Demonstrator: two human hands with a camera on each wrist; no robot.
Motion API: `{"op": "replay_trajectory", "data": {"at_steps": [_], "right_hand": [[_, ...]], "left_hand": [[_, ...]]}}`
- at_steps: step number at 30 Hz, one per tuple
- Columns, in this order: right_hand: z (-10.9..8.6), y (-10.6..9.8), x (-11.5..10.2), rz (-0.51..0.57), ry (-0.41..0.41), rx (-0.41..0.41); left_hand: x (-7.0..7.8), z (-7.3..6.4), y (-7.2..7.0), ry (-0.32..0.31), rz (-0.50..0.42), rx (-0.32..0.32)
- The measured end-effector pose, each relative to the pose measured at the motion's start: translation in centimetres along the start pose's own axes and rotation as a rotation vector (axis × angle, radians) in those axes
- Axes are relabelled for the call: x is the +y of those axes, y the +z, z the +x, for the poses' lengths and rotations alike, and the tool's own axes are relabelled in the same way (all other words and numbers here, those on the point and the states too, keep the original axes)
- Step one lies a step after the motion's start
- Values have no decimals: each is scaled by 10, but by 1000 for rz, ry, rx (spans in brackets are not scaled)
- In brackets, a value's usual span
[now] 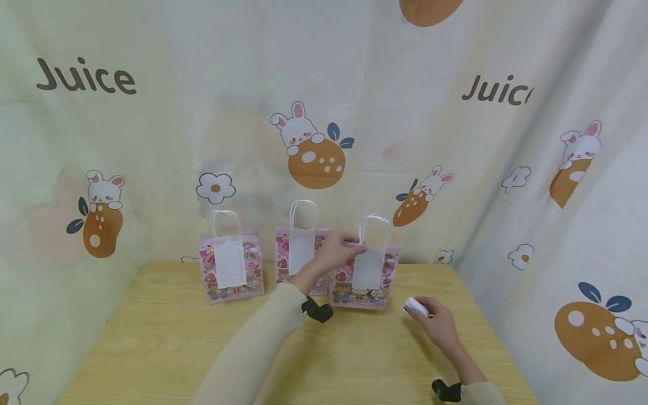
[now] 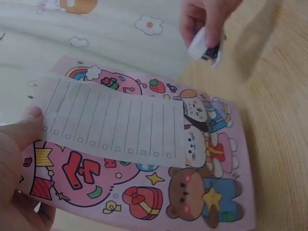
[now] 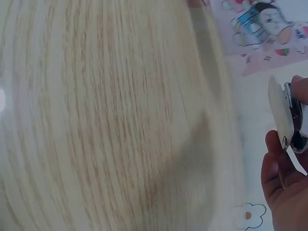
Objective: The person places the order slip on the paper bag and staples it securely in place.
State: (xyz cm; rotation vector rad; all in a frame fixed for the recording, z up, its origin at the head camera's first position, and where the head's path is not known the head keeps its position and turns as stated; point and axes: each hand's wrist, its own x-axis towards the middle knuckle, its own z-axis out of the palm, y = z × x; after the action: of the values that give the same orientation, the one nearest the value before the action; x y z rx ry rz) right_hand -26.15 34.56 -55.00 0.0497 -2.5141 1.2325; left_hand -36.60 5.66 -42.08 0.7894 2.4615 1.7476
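Note:
In the head view my left hand pinches the top of a lined paper slip against the rightmost pink gift bag. The left wrist view shows the thumb on the slip's end and fingers behind the bag. The slip has ruled lines with small checkboxes and lies over the bag's cartoon print. To the right of that bag, above the table, my right hand holds a small white stapler. In the right wrist view the stapler shows its metal inside, its halves spread apart.
Two similar bags, the left one and the middle one, stand at the table's back with white slips on their fronts and white handles. A printed curtain hangs behind and beside the wooden table.

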Motion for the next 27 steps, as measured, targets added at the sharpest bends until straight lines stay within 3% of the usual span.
{"op": "replay_trajectory", "data": {"at_steps": [5, 12, 19, 27], "right_hand": [[7, 1, 4, -15, -11, -15], [5, -5, 12, -24, 58, -16], [6, -7, 14, -84, 73, -32], [3, -12, 28, -140, 139, -37]], "left_hand": [[-11, 9, 1, -27, -7, 0], [-12, 23, 6, -46, -2, 30], [-16, 26, 5, -48, 95, 54], [-11, 27, 7, -80, 42, 21]]}}
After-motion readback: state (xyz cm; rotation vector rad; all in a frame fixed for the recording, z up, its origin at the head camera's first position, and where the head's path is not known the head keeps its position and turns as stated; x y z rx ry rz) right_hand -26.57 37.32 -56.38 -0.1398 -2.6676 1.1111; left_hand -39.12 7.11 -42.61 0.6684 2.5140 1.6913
